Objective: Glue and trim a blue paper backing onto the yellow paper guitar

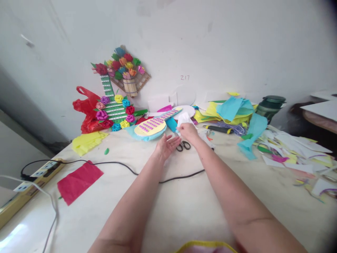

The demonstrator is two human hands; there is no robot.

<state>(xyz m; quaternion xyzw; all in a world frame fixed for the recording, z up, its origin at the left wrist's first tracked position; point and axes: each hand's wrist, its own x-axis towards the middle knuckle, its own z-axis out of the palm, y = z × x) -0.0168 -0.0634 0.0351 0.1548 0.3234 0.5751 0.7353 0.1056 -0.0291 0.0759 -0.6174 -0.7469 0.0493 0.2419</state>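
My left hand (167,147) is held palm up over the table, fingers stretched out and apart, with nothing in it. Close by on its right, my right hand (188,132) is closed in a pinch on a crumpled white tissue (184,118), which sticks up behind the fingers. Black-handled scissors (186,145) lie just below both hands, their blades partly hidden. Behind my left hand is a guitar-shaped paper craft (151,127) with a yellow face, purple patterned strips and light blue crepe paper around its edge.
Left stand a green guitar craft with paper roses (113,110) and a red plastic bag (89,112). A black cable (116,162) crosses the table from a power strip (39,174). Right are a glue gun (206,138), a utility knife (219,129), paper scraps (297,147) and a dark green jar (271,105).
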